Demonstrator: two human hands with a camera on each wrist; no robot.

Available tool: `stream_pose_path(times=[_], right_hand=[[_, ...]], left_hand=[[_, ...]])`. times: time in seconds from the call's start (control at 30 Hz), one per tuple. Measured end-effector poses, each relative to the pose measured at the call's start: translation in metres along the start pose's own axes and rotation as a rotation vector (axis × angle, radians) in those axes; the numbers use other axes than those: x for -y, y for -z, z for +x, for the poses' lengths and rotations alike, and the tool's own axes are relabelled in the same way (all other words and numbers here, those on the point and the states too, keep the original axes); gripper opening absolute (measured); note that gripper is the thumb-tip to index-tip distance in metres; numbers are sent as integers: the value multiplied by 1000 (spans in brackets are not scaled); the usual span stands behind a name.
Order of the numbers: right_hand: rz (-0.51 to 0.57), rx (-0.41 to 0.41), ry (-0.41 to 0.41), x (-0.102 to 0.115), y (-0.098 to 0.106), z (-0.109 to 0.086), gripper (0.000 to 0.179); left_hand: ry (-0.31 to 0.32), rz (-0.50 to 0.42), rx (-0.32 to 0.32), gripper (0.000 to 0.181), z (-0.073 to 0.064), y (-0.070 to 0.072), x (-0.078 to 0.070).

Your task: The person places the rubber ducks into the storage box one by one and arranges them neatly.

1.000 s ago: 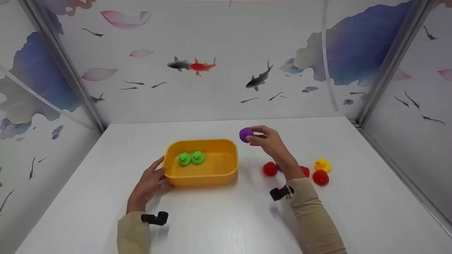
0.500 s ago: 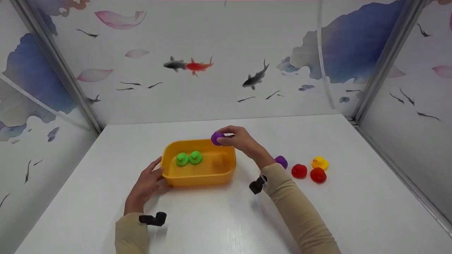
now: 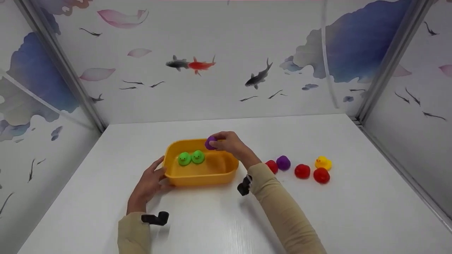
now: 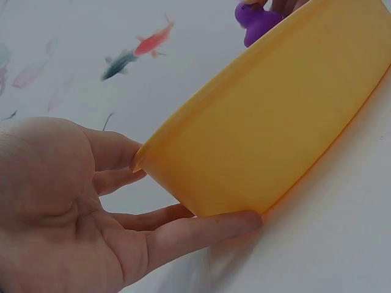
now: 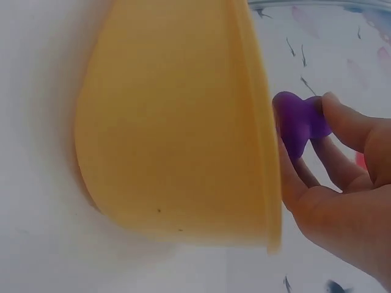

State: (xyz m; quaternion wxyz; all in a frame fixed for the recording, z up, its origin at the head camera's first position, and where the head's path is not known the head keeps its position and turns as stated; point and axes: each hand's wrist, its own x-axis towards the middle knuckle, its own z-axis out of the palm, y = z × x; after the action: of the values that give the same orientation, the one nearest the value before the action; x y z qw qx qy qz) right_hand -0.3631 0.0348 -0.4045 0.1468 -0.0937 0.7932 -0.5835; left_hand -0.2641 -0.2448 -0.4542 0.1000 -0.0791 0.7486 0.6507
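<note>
In the head view, a purple rubber duck (image 3: 210, 143) is pinched by my right hand (image 3: 232, 144) over the back right part of an orange-yellow plastic bin (image 3: 201, 180). The left wrist view shows the purple duck (image 4: 259, 23) just above the rim, beak to the left. My left hand (image 3: 149, 183) holds the bin's left end. Its thumb lies along the lower front wall and its fingers touch the end near the rim, as the left wrist view shows. Two green rubber ducks (image 3: 184, 159) sit side by side inside the bin, towards its left.
Right of the bin lie another purple toy (image 3: 283, 163), several red ones (image 3: 302, 171) and a yellow duck (image 3: 323, 163) on the white table (image 3: 197, 218). One red toy is partly behind the right sleeve (image 3: 282, 208). Printed wall panels (image 3: 226, 95) enclose the table's back and sides.
My right hand has carried the purple duck leftward from beside the bin to over its inside, slightly lower now. The left hand and the bin have stayed in place.
</note>
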Motion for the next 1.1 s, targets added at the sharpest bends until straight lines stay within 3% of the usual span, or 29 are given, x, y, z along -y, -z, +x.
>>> stream_pose_path(times=[0.17, 0.43, 0.63, 1.1], right_hand=[[45, 13, -38, -1, -5, 0, 34], [-6, -98, -164, -6, -14, 6, 37], [5, -136, -253, -9, -17, 10, 31], [-76, -154, -258, -23, -30, 17, 30]], left_hand=[[-16, -5, -1, 58, 0, 0, 0], [-11, -1, -11, 58, 1, -1, 1], [-5, -21, -6, 58, 1, -1, 1], [2, -38, -6, 58, 1, -1, 2]])
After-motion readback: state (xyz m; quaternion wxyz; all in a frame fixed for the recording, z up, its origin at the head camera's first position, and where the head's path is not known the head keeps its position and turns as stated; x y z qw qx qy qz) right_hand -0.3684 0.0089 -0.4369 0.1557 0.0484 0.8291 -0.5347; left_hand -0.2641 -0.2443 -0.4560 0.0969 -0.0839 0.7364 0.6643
